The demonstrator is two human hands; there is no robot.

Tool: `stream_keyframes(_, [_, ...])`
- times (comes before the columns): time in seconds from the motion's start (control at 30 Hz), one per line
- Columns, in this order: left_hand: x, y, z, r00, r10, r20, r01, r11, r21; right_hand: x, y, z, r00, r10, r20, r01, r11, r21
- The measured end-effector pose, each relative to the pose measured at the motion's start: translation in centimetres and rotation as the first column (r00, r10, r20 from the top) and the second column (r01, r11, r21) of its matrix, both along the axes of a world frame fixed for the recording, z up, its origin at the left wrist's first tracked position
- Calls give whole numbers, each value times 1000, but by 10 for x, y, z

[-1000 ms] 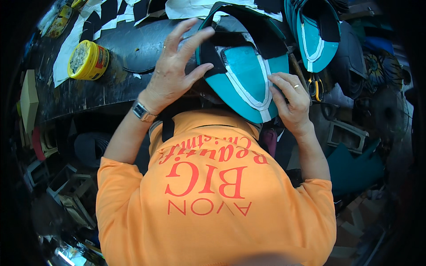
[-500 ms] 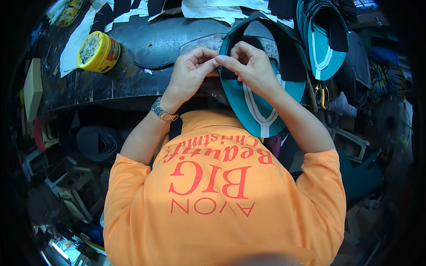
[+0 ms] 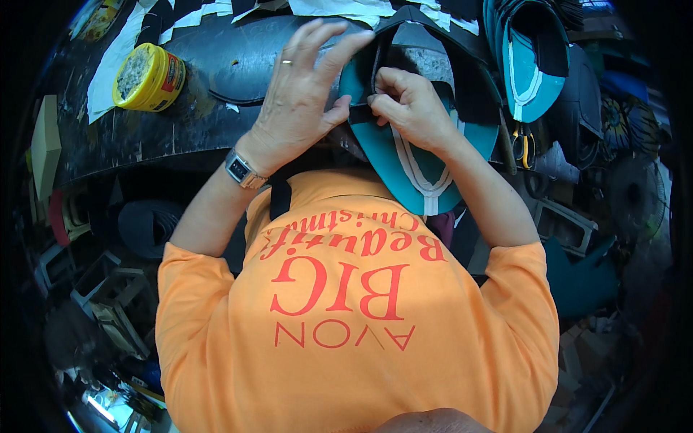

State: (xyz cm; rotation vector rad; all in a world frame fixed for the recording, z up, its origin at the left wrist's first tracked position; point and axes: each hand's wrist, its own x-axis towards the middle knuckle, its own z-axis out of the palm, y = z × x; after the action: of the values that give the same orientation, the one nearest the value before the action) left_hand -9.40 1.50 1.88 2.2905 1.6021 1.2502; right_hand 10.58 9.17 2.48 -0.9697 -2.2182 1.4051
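Note:
A teal and black shoe upper [image 3: 375, 150] hangs over the near edge of the workbench, its white seam tape curving toward my lap. My right hand [image 3: 413, 112] is closed, thumb and fingers pinching the upper's left edge where black lining meets teal. Just left of that edge, my left hand [image 3: 297, 97] is raised and open, fingers spread, with a ring and a wristwatch on it. Its thumb tip is close to the upper; whether it touches cannot be told.
A yellow tub [image 3: 155, 78] with greyish contents stands on the dark workbench [image 3: 198, 133] to the left. More teal uppers [image 3: 538, 101] hang stacked at the right, above yellow-handled pliers [image 3: 528, 148]. White and black scraps lie along the back.
My left hand has come away from the pinch beside my right fingers, opening and lifting up and left. My right hand keeps its grip on the upper's edge.

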Motion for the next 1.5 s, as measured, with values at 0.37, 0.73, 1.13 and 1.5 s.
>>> stream_keyframes(0.37, [-19, 20, 28, 736, -67, -674, 187, 976, 107, 5, -25, 5, 981, 188, 45, -185, 842, 507])
stream_keyframes(0.73, [0, 32, 30, 671, -536, -512, 381, 842, -382, 54, -42, 13, 887, 295, 356, -460, 638, 618])
stream_keyframes(1.13, [-5, 48, 24, 729, -535, -428, 478, 845, -242, 39, -67, -2, 950, 46, 310, -266, 638, 723])
stream_keyframes(1.5, [-3, 49, 16, 752, -503, -426, 441, 864, -242, 27, -78, -10, 954, -55, 296, -202, 610, 766])
